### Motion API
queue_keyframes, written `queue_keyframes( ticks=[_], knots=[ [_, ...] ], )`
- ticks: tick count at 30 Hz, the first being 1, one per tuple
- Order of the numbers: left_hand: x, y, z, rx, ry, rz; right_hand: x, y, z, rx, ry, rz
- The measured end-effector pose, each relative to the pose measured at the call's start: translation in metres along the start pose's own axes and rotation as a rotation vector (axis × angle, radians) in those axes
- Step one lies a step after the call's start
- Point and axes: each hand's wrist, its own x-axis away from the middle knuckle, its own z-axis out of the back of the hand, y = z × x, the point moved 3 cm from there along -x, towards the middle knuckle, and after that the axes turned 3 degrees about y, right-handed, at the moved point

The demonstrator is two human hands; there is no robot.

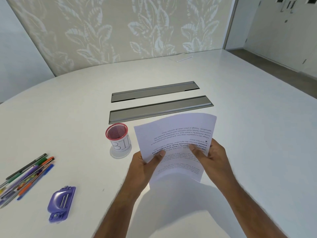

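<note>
A printed white sheet of paper (175, 134) is held up above the white table (257, 134), its text upside down to me and its top edge curving away. My left hand (145, 167) grips its left side with the thumb on the front. My right hand (211, 155) pinches its right side, thumb on the printed face. A second printed sheet (181, 169) shows just below the first one, between my hands; whether it lies on the table or is held I cannot tell.
A red mesh cup (118, 136) with a paper label marked "BIN" stands left of the sheet. A purple hole punch (60, 204) and several coloured pens (25, 176) lie at the near left. Two grey cable-tray lids (159, 109) sit mid-table. A white card (181, 57) lies far back.
</note>
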Motion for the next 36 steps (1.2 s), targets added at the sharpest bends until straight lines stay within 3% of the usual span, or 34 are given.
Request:
queue_keyframes(
  ticks=[22, 29, 36],
  knots=[
    [0.005, 0.004, 0.004, -0.016, 0.049, -0.038, 0.006, 0.027, 0.007, -0.030, -0.075, -0.029],
    [0.001, 0.017, 0.013, 0.192, 0.119, -0.063, 0.005, 0.051, 0.020, -0.032, -0.006, -0.112],
    [-0.001, 0.021, 0.007, 0.507, 0.026, -0.090, 0.009, 0.060, 0.014, -0.440, 0.027, -0.267]
  ],
)
